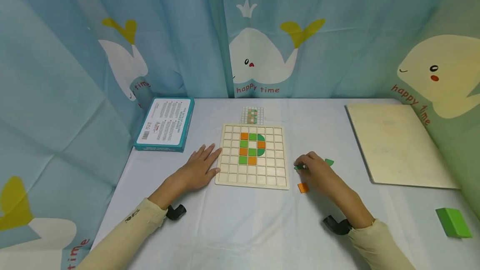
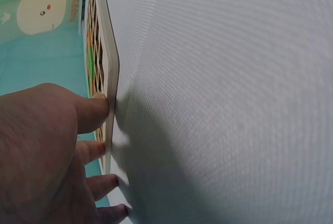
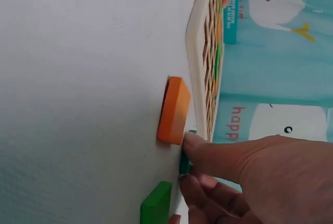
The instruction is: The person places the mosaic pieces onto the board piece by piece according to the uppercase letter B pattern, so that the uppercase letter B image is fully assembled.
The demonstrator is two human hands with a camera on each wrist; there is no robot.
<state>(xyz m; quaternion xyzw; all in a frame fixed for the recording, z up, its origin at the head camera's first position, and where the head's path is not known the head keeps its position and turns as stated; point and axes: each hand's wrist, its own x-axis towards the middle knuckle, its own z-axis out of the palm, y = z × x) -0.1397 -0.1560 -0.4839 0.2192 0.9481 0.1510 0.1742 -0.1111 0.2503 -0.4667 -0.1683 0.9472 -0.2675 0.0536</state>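
A wooden grid board [image 1: 252,186] lies on the white table with orange squares, light green squares and two dark green rounded tiles set in its cells. My left hand [image 1: 200,169] rests flat beside it, fingers spread, with thumb and fingertips at its left edge. To the board's right, my right hand [image 1: 315,172] pinches a small dark green tile [image 3: 184,162] between thumb and fingers, low over the table. The thumb covers part of that tile. Close to this hand lie an orange square tile [image 1: 303,188] and a green tile with a curved side [image 1: 329,162].
Behind the board is a small pattern card [image 1: 253,115] with a similar coloured figure. A teal-edged box [image 1: 165,124] lies at the back left. On the right are a large pale flat panel [image 1: 401,145] and a green block [image 1: 453,222]. Whale-print curtains [image 1: 202,32] surround the table.
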